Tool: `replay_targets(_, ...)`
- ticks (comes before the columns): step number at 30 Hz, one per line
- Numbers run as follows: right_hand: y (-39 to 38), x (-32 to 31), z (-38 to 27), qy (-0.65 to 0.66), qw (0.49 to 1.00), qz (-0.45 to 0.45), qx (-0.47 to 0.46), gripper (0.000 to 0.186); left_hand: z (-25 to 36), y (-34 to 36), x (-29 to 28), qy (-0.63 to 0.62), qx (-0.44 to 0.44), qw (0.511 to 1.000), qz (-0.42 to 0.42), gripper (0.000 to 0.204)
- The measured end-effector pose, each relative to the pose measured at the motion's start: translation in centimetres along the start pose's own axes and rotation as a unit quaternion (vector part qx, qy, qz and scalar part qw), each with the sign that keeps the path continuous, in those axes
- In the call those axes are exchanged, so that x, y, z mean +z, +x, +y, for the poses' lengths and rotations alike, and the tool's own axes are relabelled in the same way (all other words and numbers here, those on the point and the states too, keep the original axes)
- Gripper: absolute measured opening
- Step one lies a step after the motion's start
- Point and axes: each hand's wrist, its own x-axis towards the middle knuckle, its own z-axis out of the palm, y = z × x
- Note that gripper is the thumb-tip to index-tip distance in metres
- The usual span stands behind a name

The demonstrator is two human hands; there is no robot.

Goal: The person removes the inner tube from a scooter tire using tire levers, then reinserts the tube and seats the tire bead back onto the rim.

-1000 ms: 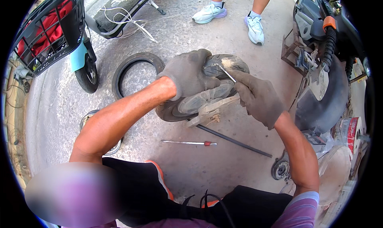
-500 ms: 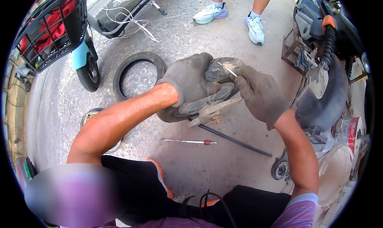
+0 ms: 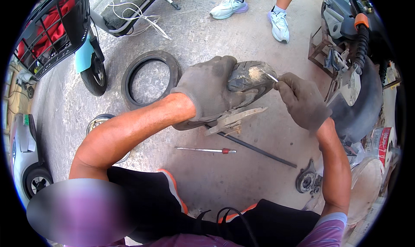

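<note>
Wearing a grey work glove, my left hand [image 3: 209, 89] is wrapped around a black tyre [image 3: 246, 85], holding it tilted up off the ground. A pale, scuffed patch marks the tread on its right part. In my right hand [image 3: 302, 100], also gloved, is a thin metal pick-like tool [image 3: 270, 77], pinched between thumb and fingers. Its tip points left, at the tyre's right edge beside the pale patch; whether it touches cannot be made out. A worn, light-coloured flat piece [image 3: 242, 117] lies under the tyre's near side. My left fingers are partly hidden.
A second tyre [image 3: 129, 76] lies flat to the left. Nearer me are a red-handled rod [image 3: 203, 150], a dark bar [image 3: 259, 150] and a round metal part [image 3: 306, 181]. A basketed scooter [image 3: 88, 65] stands left, a motorcycle [image 3: 346, 22] right. A person's shoes [image 3: 229, 8] are ahead.
My right hand has moved right with the tool, whose tip has shifted from across the tread to the tyre's right edge. A silver car has come into view at the left.
</note>
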Motion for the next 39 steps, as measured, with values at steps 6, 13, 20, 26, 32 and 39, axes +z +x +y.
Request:
replay_targets(6, -0.1, 0.6, -2.2, -0.081, 0.994, -0.002, -0.068, 0.027, 0.6, -0.4, 0.0, -0.008, 0.004, 1.000, -0.005, 0.075)
replay_targets(13, -0.9, 1.1, 8.8, -0.107, 0.993, 0.020, 0.054, 0.030, -0.9, -0.2, 0.0, -0.002, 0.030, 1.000, 0.000, 0.081)
replay_targets(20, -0.4, 1.2, -1.5, -0.052, 0.996, 0.025, -0.063, 0.028, 0.2, -0.4, -0.3, -0.005, -0.022, 0.999, -0.040, 0.079)
replay_targets(26, -0.3, 1.8, -1.1, -0.078, 0.994, 0.041, -0.068, 0.027, 0.2, -0.3, 0.0, -0.010, 0.001, 1.000, -0.013, 0.077)
replay_targets(32, -1.5, 2.7, 8.7, -0.091, 0.995, 0.028, 0.038, 0.031, -0.3, 0.3, -0.2, -0.004, 0.027, 1.000, 0.004, 0.075)
replay_targets(39, -0.5, 1.4, -1.1, -0.031, 0.997, 0.024, -0.060, 0.027, 0.0, -0.1, 0.1, 0.005, 0.001, 1.000, -0.015, 0.076)
